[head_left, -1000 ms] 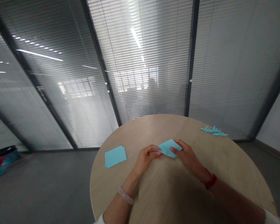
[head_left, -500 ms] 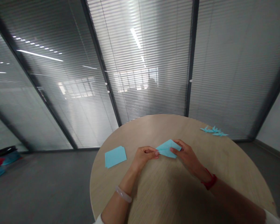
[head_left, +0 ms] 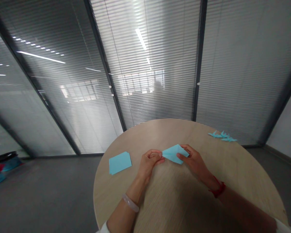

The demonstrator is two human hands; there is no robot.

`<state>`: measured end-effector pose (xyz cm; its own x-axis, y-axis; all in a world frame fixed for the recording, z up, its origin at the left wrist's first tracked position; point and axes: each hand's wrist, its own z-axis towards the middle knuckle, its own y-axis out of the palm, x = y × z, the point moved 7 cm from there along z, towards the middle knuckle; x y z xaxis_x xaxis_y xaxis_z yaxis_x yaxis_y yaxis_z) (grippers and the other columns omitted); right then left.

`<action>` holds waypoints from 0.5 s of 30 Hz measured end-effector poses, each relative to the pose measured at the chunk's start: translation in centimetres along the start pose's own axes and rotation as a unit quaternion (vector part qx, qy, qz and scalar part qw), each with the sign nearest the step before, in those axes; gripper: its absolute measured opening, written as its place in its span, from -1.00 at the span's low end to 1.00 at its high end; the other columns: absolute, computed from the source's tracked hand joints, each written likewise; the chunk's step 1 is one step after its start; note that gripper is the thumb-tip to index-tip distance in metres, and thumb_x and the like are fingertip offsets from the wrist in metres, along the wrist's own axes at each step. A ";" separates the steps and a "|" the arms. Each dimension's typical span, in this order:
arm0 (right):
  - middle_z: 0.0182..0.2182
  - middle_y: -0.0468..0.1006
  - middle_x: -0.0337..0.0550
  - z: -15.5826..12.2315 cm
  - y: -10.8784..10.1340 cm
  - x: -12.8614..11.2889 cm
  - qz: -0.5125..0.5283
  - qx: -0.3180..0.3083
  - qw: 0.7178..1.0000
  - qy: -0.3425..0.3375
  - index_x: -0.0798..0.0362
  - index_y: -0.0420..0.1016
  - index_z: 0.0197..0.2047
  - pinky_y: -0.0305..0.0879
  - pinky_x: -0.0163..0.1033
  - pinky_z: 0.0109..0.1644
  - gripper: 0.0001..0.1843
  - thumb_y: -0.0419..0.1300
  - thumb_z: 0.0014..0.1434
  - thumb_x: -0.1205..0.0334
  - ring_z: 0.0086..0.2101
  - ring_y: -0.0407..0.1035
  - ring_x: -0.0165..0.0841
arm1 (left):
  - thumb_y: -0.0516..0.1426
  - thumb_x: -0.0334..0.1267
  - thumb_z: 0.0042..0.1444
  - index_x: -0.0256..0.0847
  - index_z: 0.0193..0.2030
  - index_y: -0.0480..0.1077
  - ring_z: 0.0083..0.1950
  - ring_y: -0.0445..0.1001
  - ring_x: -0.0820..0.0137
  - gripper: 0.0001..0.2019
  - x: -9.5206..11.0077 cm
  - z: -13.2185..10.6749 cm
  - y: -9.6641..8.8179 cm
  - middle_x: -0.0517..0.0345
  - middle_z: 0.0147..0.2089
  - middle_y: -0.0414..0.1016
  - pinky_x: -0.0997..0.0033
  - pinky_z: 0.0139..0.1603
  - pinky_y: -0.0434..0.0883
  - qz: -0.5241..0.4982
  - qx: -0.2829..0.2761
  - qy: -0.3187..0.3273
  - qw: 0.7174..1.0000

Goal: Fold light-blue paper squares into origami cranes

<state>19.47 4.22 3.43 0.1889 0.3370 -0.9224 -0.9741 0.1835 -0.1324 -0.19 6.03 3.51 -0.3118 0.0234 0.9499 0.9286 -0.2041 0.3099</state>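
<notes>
A light-blue sheet of paper [head_left: 174,153], folded to a kite shape, is held just above the round wooden table [head_left: 160,129]. Its narrow tip points left, where my left hand [head_left: 149,161] is closed with thumb and fingers at the point. My right hand [head_left: 194,161] grips the wide end, thumb on top near the lower edge and fingers at the far edge. Left of my hands lies a stack of light-blue paper squares [head_left: 120,163].
Several folded blue paper cranes [head_left: 223,136] sit near the table's far right edge. Glass panels with blinds [head_left: 160,64] stand close behind the table. Blue and red objects [head_left: 2,170] rest on the floor at far left.
My left thumb and fingers have shifted slightly left at the paper's tip, showing more of the point. My right hand keeps its hold, and the stack and cranes stay put.
</notes>
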 end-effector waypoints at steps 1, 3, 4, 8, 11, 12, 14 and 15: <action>-0.21 0.57 -0.05 0.0 0.1 0.1 0.006 -0.002 1.000 0.005 0.08 0.41 -0.10 0.37 -0.18 -0.22 -0.56 0.29 -0.01 0.04 -0.26 0.46 -0.23 | 0.38 -0.24 -0.18 -0.30 -0.33 0.48 -0.35 0.55 0.41 -0.72 0.1 0.0 -0.1 0.14 -0.43 0.57 0.40 -0.14 0.51 0.002 0.004 0.007 1.000; -0.24 0.59 -0.06 -0.1 0.2 0.3 0.017 -0.007 1.000 0.015 0.08 0.40 -0.10 0.39 -0.19 -0.24 -0.55 0.31 -0.03 0.04 -0.29 0.47 -0.23 | 0.36 -0.23 -0.14 -0.28 -0.26 0.45 -0.33 0.56 0.38 -0.70 0.3 0.1 -0.3 0.11 -0.41 0.59 0.37 -0.14 0.52 0.007 0.015 0.017 1.000; -0.26 0.60 -0.07 -0.1 0.3 0.4 0.021 -0.010 1.000 0.017 0.08 0.40 -0.10 0.39 -0.19 -0.25 -0.54 0.31 -0.04 0.05 -0.30 0.48 -0.24 | 0.35 -0.22 -0.13 -0.28 -0.22 0.44 -0.33 0.57 0.37 -0.67 0.4 0.1 -0.4 0.11 -0.41 0.59 0.35 -0.13 0.52 0.009 0.021 0.018 1.000; -0.27 0.61 -0.07 -0.2 0.6 0.3 0.032 -0.024 0.999 0.016 0.08 0.41 -0.12 0.41 -0.18 -0.25 -0.57 0.31 -0.03 0.05 -0.31 0.49 -0.23 | 0.35 -0.21 -0.12 -0.24 -0.04 0.37 -0.31 0.58 0.36 -0.52 0.3 0.0 -0.1 0.13 -0.40 0.58 0.32 -0.10 0.50 -0.007 0.026 0.014 1.000; -0.25 0.60 -0.07 -0.4 0.7 0.2 0.035 -0.030 0.999 0.013 0.07 0.40 -0.12 0.41 -0.17 -0.22 -0.58 0.30 -0.01 0.06 -0.28 0.49 -0.22 | 0.37 -0.21 -0.16 -0.26 -0.03 0.37 -0.30 0.57 0.37 -0.48 -0.3 -0.3 0.9 0.13 -0.39 0.58 0.32 -0.08 0.49 -0.010 0.001 -0.005 1.000; -0.25 0.60 -0.07 -0.4 0.8 0.1 0.035 -0.032 0.999 0.011 0.08 0.41 -0.12 0.41 -0.16 -0.21 -0.58 0.30 -0.01 0.06 -0.27 0.49 -0.22 | 0.38 -0.20 -0.18 -0.27 -0.07 0.39 -0.31 0.56 0.37 -0.49 -0.5 -0.4 1.2 0.14 -0.40 0.56 0.32 -0.09 0.49 -0.004 -0.007 -0.009 1.000; -0.25 0.60 -0.07 -0.5 1.0 0.1 0.036 -0.038 0.999 0.011 0.08 0.41 -0.12 0.41 -0.17 -0.21 -0.59 0.31 -0.01 0.06 -0.27 0.49 -0.22 | 0.40 -0.18 -0.21 -0.29 -0.15 0.44 -0.33 0.55 0.36 -0.54 -0.7 -0.6 1.6 0.16 -0.42 0.55 0.32 -0.11 0.49 0.006 -0.017 -0.009 1.000; -0.26 0.60 -0.07 -0.5 1.1 0.2 0.039 -0.041 0.998 0.012 0.08 0.41 -0.12 0.41 -0.17 -0.23 -0.58 0.31 -0.01 0.06 -0.28 0.49 -0.22 | 0.40 -0.16 -0.23 -0.30 -0.20 0.46 -0.33 0.54 0.36 -0.56 -0.8 -0.6 1.7 0.16 -0.42 0.54 0.32 -0.12 0.49 0.009 -0.018 -0.006 1.000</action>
<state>18.38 4.04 2.96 0.1104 0.3243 -0.9395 -0.9928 0.0807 -0.0888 1.55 5.11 3.25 -0.2926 0.0320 0.9557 0.9261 -0.2396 0.2915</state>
